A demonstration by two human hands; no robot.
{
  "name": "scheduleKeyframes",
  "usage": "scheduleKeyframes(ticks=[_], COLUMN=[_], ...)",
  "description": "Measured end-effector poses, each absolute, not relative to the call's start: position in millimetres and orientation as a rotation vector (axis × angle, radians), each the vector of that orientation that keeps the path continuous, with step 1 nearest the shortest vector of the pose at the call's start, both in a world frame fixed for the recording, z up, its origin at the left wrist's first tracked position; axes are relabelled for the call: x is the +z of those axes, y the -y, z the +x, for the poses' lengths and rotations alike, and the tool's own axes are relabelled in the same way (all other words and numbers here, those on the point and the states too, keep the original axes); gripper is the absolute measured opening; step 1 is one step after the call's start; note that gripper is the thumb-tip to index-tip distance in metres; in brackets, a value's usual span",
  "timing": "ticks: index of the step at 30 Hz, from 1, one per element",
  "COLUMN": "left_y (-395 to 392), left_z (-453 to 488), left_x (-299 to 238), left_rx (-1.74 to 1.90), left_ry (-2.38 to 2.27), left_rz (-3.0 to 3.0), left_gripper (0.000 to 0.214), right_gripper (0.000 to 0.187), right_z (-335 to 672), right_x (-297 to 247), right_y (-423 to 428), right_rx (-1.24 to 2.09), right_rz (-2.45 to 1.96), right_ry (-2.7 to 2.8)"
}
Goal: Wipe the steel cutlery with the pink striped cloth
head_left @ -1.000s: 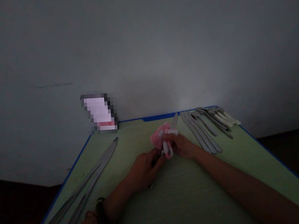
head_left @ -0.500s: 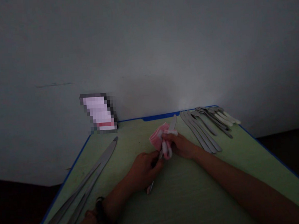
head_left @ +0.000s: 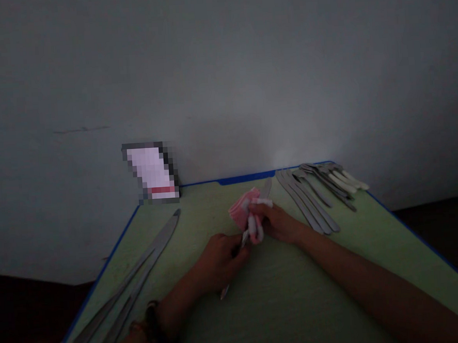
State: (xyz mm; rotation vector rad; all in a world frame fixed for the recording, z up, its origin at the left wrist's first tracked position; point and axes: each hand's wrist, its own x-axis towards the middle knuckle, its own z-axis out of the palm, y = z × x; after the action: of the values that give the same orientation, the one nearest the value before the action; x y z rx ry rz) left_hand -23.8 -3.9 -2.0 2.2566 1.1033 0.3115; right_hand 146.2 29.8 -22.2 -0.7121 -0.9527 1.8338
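My left hand [head_left: 226, 259] is closed around the handle of a table knife [head_left: 267, 188], whose blade slants up and away over the table. In my right hand [head_left: 273, 219] is a pink and white striped cloth [head_left: 241, 209], pinched around the middle of that knife. The knife's tip sticks out beyond the cloth, and its handle end shows below my left hand. What lies under the cloth is hidden.
Two table knives [head_left: 142, 270] lie at the left of the pale green table [head_left: 299, 302]. Several forks [head_left: 308, 203], spoons [head_left: 315, 189] and white-handled cutlery [head_left: 344, 180] lie at the right. A blurred phone-like object [head_left: 151, 171] leans against the wall [head_left: 223, 78].
The knife has shifted slightly; its handle end now shows a little farther left below my left hand. Cloth and both hands stay almost in place.
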Motion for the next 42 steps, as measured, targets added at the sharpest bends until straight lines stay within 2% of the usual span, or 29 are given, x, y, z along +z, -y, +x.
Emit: scheduleKeyframes(ticks=[14, 20, 26, 42], left_y=[2.7, 2.2, 4.6, 3.1], left_z=[-28.8, -24.9, -19.9, -27.2], left_x=[-2.3, -0.6, -2.8, -3.4], left_rx=[0.321, 0.46, 0.403, 0.407], left_ry=[-0.994, -1.113, -1.239, -1.06], left_rz=[2.132, 2.019, 2.166, 2.157], left_gripper=[0.028, 0.035, 0.043, 0.034], right_gripper=[0.029, 0.033, 0.048, 0.028], right_z=[146.2, 145.9, 144.8, 148.2], right_x=[-26.9, -21.7, -7.3, -22.4], right_y=[-31.0, -27.4, -23.1, -26.1], right_rx=[1.812, 1.572, 1.471, 1.542], right_rz=[-0.7, -0.848, -0.833, -0.787], right_ry=[1.047, 1.281, 1.493, 1.233])
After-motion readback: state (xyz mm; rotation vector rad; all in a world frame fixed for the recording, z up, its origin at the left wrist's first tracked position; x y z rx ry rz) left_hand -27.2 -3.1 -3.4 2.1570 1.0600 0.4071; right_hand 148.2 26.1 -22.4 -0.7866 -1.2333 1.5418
